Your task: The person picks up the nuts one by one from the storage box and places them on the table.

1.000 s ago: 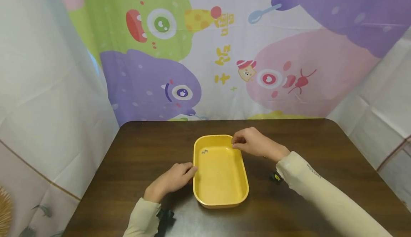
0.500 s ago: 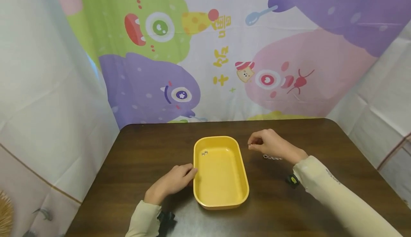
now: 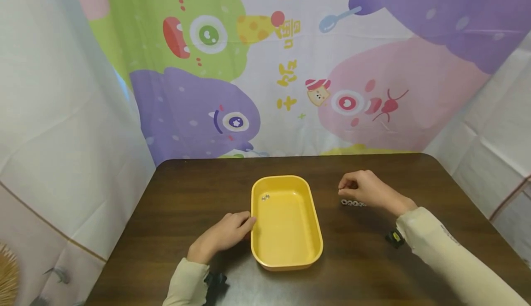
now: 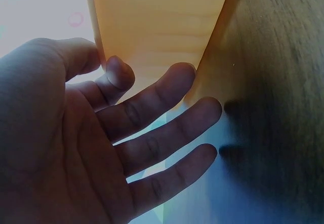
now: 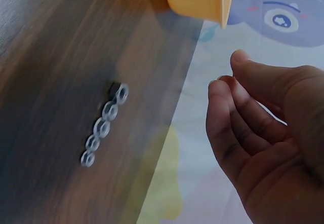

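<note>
sunny yellow tray [image 3: 286, 232], dark brown wood-grain table [image 3: 186, 181]
silver-grey hex nuts [image 5: 98, 126] at left in the right wrist view; cream sleeves [image 3: 452, 250] low in the head view; above, white backdrop cloth [image 3: 286, 135] printed with green monster [image 3: 153, 20] upper left, purple monsters [image 3: 186, 112] left and upper right, pink monster [image 3: 431, 85] right, yellow lettering [image 3: 287, 73] upper centre.

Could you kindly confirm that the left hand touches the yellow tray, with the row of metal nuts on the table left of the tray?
Not left but right: the head view shows the row of metal nuts on the table to the right of the yellow tray.
</note>
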`<act>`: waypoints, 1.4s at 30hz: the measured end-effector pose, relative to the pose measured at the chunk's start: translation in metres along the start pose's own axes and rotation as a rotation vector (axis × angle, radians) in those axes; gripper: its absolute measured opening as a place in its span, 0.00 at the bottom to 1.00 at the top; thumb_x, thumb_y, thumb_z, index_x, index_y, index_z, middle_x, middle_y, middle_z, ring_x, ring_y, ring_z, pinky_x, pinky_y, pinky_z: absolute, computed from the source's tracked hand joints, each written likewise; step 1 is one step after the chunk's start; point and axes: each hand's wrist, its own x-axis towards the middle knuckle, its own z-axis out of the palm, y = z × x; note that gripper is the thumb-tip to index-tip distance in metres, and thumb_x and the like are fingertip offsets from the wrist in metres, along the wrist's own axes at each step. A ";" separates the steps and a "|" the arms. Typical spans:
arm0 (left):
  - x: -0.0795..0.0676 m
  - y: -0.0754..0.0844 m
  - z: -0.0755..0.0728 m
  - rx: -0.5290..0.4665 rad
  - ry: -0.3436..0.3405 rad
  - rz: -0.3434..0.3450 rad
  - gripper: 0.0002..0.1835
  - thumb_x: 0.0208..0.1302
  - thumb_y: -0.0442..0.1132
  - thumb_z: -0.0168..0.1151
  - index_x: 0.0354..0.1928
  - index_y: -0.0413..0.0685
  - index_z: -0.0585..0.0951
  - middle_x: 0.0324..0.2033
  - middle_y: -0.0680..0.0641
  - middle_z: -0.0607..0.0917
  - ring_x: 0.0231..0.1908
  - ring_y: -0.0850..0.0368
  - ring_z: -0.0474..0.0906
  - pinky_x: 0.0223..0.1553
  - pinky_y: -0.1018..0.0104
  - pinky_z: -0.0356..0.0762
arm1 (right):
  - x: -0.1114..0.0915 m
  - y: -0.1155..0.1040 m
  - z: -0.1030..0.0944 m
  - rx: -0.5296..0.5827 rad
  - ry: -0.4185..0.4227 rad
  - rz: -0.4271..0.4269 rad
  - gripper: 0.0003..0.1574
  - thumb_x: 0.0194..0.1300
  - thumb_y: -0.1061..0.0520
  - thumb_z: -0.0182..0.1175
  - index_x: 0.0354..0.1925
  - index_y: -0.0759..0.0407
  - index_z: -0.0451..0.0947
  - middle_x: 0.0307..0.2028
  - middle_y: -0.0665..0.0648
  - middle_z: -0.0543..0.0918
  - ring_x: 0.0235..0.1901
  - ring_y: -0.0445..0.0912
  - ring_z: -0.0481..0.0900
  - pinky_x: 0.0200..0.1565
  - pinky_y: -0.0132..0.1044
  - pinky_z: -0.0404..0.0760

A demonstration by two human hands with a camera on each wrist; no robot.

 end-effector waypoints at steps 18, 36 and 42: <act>-0.001 0.000 -0.001 -0.013 -0.022 -0.003 0.19 0.83 0.49 0.45 0.34 0.49 0.77 0.24 0.54 0.77 0.23 0.61 0.70 0.29 0.65 0.70 | -0.024 0.035 -0.005 0.083 -0.022 0.126 0.04 0.65 0.61 0.70 0.35 0.62 0.85 0.28 0.53 0.87 0.29 0.44 0.85 0.30 0.31 0.82; 0.000 -0.002 -0.001 -0.006 -0.013 -0.009 0.19 0.83 0.49 0.46 0.33 0.50 0.76 0.23 0.54 0.76 0.22 0.62 0.69 0.28 0.66 0.69 | -0.035 0.066 0.004 0.001 -0.015 0.133 0.04 0.63 0.62 0.71 0.31 0.59 0.84 0.26 0.50 0.87 0.25 0.38 0.80 0.27 0.31 0.78; 0.000 -0.002 -0.001 -0.007 -0.015 -0.016 0.19 0.83 0.49 0.46 0.32 0.51 0.76 0.22 0.54 0.76 0.22 0.62 0.69 0.28 0.67 0.69 | -0.037 0.074 0.005 -0.054 -0.046 0.146 0.04 0.62 0.62 0.73 0.32 0.57 0.85 0.28 0.47 0.87 0.27 0.37 0.78 0.30 0.31 0.77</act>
